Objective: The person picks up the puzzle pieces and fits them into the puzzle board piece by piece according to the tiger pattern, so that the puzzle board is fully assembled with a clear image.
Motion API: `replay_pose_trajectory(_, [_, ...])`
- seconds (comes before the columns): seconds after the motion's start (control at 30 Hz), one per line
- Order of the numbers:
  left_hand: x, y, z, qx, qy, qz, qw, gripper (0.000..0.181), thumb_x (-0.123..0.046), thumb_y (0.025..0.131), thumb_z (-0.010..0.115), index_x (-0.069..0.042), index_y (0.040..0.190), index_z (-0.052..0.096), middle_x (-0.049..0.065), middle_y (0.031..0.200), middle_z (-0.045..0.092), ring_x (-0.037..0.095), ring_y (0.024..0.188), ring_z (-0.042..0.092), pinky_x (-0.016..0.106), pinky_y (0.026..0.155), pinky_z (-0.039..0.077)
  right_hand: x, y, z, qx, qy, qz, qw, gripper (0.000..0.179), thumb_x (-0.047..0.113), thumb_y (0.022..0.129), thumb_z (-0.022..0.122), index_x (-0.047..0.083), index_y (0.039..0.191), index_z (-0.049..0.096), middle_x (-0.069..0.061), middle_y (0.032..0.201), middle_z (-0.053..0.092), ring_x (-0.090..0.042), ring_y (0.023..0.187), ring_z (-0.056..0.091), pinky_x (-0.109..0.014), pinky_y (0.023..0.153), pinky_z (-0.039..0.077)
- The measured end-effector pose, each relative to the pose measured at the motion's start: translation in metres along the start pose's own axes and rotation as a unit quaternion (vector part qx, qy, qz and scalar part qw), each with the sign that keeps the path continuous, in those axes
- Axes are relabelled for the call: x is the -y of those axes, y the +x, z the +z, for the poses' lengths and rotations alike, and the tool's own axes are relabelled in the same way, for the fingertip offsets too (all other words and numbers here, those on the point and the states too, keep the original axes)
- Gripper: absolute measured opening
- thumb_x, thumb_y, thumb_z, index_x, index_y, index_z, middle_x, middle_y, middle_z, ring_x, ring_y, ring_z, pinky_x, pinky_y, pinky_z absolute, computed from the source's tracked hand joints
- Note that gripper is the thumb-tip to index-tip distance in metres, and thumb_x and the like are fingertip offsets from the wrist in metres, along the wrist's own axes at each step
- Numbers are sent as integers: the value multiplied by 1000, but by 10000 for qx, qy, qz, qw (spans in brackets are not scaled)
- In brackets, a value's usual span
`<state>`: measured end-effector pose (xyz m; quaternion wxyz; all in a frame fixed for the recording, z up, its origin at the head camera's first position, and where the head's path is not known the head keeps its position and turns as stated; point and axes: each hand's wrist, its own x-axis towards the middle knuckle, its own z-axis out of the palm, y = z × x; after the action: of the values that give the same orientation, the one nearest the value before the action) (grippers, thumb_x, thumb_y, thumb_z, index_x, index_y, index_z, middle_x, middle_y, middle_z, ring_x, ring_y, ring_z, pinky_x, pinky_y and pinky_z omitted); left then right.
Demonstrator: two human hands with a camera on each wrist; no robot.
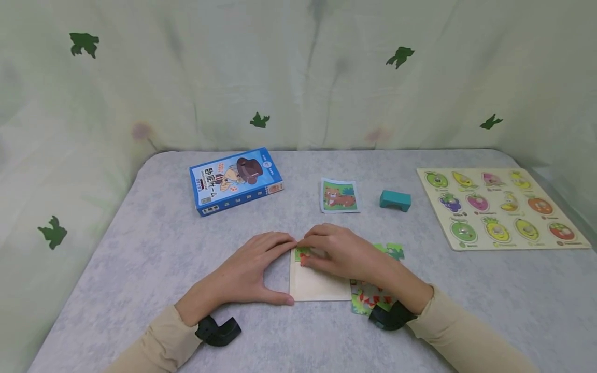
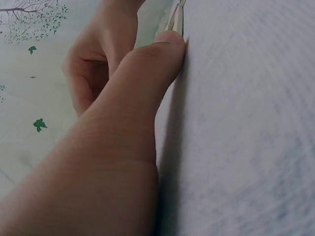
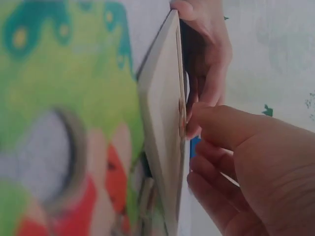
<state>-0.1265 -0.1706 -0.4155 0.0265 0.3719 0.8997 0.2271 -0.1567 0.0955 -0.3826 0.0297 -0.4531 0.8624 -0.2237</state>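
A pale curtain [image 1: 289,67] w/ dk green leaf-like shapes hung behind the grey table [image 1: 140,259]. The fruit puzzle board [image 1: 482,243] lay flat at far R, well apart from my hands, and the blue box [image 1: 237,181] was at back L, cartoon side up. My L hand [image 1: 247,272] was spread along the L edge of the pale tray, thumb at its near corner, fingertips at the far one. My R hand [image 1: 345,254] was over the tray w/ fingers bent. The tray [image 1: 319,287] sat flat in the mid., its near part bare. Loose puzzle pcs [image 1: 359,305] lay just beside it on the R, partly hidden under my R forearm. Behind were the bear card [image 1: 339,197] and, a bit smaller, a teal block [image 1: 395,199]. Smallest was a green & red pc [image 1: 302,255], pinched btwn R thumb & index at the tray's far L corner.
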Motion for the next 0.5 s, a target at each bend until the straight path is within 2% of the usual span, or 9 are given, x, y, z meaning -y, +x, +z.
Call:
replay_pose_trajectory(0.33, [0,0,0,7,29,-50,10000,106,-84,77,65,-19,158,44,-4,158,43,18,148,37,49,122,34,7,-7,-17,-91,37,117,9999,34,30,97,74,13,126,74,1,121,70,-13,112,64,-29,93,57])
replay_pose_trajectory(0.5, [-1,0,0,2,42,-49,10000,106,-84,77,66,-19,157,45,-3,158,44,19,148,37,49,121,34,13,-11,-25,-231,-45,-8,9997,35,29,97,75,11,127,74,1,122,70,-14,114,64,-30,95,57])
